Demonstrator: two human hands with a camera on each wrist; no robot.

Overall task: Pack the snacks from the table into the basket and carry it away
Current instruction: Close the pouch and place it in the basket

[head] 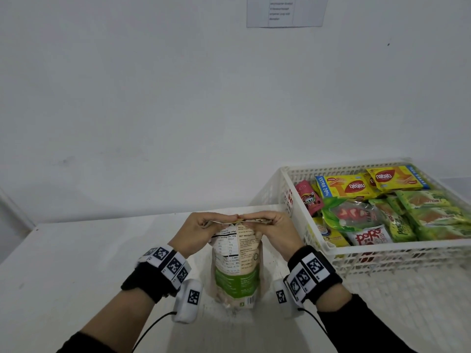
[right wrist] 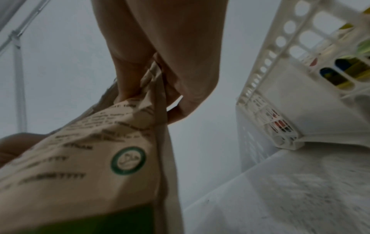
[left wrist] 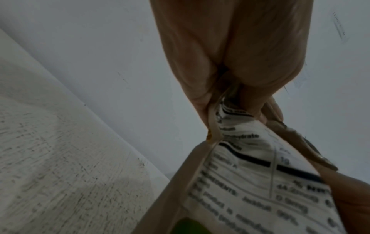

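Note:
A beige stand-up snack pouch (head: 235,263) with a green band and a nutrition label stands on the white table (head: 76,263) in front of me. My left hand (head: 204,231) pinches the left part of its top edge, and my right hand (head: 274,231) pinches the right part. The left wrist view has thumb and fingers (left wrist: 230,63) clamped on the pouch (left wrist: 250,182) top. In the right wrist view the fingers (right wrist: 160,55) hold the pouch (right wrist: 90,158) seam. The white lattice basket (head: 300,200) sits to the right, filled with several snack packs.
The basket (right wrist: 290,110) stands close beside my right hand. Inside it lie yellow wafer packs (head: 356,186), green packets (head: 430,212) and a pink pack (head: 307,196). A white wall runs behind the table, with a paper sheet (head: 285,11) stuck on it.

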